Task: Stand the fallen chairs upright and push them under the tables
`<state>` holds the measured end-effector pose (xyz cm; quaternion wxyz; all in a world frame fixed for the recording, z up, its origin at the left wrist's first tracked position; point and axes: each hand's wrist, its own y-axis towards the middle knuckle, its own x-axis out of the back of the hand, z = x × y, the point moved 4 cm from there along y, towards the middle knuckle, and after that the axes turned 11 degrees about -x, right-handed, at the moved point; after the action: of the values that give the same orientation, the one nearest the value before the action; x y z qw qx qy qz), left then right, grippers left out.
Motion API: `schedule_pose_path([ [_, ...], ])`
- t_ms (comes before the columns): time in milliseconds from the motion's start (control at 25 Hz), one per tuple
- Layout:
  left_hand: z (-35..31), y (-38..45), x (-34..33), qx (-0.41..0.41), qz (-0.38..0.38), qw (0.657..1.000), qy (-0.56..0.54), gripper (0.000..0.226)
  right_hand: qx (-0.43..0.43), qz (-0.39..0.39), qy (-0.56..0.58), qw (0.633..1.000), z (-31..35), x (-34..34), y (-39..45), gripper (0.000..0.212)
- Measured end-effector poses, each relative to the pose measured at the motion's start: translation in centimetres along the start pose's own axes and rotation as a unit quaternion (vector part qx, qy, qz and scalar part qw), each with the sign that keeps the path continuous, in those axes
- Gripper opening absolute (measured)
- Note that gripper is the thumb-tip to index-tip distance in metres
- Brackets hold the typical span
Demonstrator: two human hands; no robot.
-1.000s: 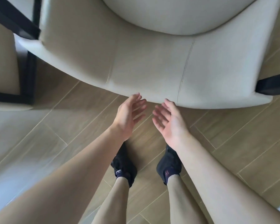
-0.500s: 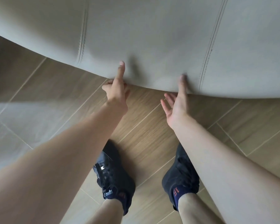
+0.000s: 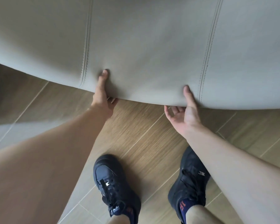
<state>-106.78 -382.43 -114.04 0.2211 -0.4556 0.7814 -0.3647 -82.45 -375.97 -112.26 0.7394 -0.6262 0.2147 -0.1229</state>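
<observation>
- Across the whole top of the view sits the chair (image 3: 144, 46), a beige upholstered shell with two stitched seams running down it; its curved lower edge hangs above the wood-plank floor (image 3: 144, 130), right in front of the person.
- Left hand (image 3: 102, 97) grips that lower edge just right of the left seam: thumb flat on the outer face, fingers (image 3: 112, 100) curled underneath, so only their tips peek out.
- Right hand (image 3: 184, 113) pinches the edge just left of the right seam, thumb pressed up on the fabric, fingers (image 3: 171, 110) hooked under the rim and a bit spread.
- Both bare forearms reach in from the bottom corners.
- Down below, two dark lace-up sneakers, left (image 3: 115, 185) and right (image 3: 189, 180), stand on the planks, well apart from the chair edge.
- Can't tell which way up the chair is from this close.
</observation>
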Motion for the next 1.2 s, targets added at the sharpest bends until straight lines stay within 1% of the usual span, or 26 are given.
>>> schedule_pose_path([
  [80, -1.0, -2.1, -0.2, 0.017, -0.003, 1.000, 0.006, 0.075, -0.005, -0.011, -0.011, 1.000, 0.7, 0.3, -1.9, 0.043],
  [160, -2.2, -5.6, -0.2, 0.036, -0.008, 0.999, 0.018, 0.085, -0.012, -0.040, -0.029, 0.999, 1.3, 0.7, -5.7, 0.042],
  [200, -3.1, -7.6, -0.2, 0.037, -0.008, 0.999, 0.023, 0.088, -0.016, -0.042, -0.043, 0.998, 1.8, 0.6, -7.9, 0.044],
  [320, -6.1, -14.0, -0.4, 0.039, -0.056, 0.996, 0.058, 0.086, -0.019, -0.074, -0.089, 0.993, 3.5, 1.0, -14.7, 0.060],
  [400, -8.1, -18.0, -0.4, 0.056, -0.067, 0.993, 0.081, 0.094, -0.034, -0.095, -0.121, 0.988, 4.4, 1.1, -19.3, 0.064],
  [520, -13.2, -25.6, -0.4, 0.069, -0.077, 0.991, 0.088, 0.100, -0.053, -0.117, -0.143, 0.981, 5.8, 0.1, -27.9, 0.062],
  [600, -16.8, -30.2, -0.5, 0.076, -0.093, 0.990, 0.078, 0.100, -0.076, -0.136, -0.170, 0.973, 6.8, -0.9, -33.8, 0.066],
  [800, -25.7, -40.3, -0.5, 0.064, -0.173, 0.980, 0.078, 0.108, -0.148, -0.180, -0.226, 0.946, 9.7, -4.5, -46.8, 0.074],
  [880, -28.8, -43.0, -0.8, 0.056, -0.192, 0.976, 0.085, 0.107, -0.159, -0.194, -0.258, 0.933, 11.0, -6.4, -50.8, 0.074],
  [960, -32.0, -45.2, -1.7, 0.064, -0.180, 0.973, 0.129, 0.100, -0.146, -0.198, -0.290, 0.925, 12.4, -8.3, -54.0, 0.069],
  [1000, -33.5, -46.0, -2.3, 0.053, -0.186, 0.968, 0.161, 0.095, -0.134, -0.201, -0.306, 0.921, 13.2, -9.3, -55.1, 0.066],
  [1040, -34.7, -46.6, -2.8, 0.024, -0.207, 0.960, 0.186, 0.089, -0.120, -0.200, -0.323, 0.917, 13.8, -10.2, -55.8, 0.065],
  [1080, -36.4, -47.2, -3.6, -0.031, -0.235, 0.949, 0.210, 0.082, -0.103, -0.197, -0.344, 0.912, 14.8, -11.4, -56.4, 0.065],
  [1120, -38.6, -47.8, -4.3, -0.121, -0.248, 0.929, 0.249, 0.074, -0.088, -0.199, -0.357, 0.909, 15.7, -12.5, -56.8, 0.065],
  [1160, -40.7, -48.1, -5.3, -0.227, -0.222, 0.892, 0.323, 0.069, -0.076, -0.208, -0.356, 0.908, 16.6, -13.4, -57.3, 0.066],
  [1200, -42.5, -48.2, -6.9, -0.330, -0.147, 0.826, 0.432, 0.067, -0.072, -0.215, -0.353, 0.908, 17.4, -14.4, -57.8, 0.067],
])
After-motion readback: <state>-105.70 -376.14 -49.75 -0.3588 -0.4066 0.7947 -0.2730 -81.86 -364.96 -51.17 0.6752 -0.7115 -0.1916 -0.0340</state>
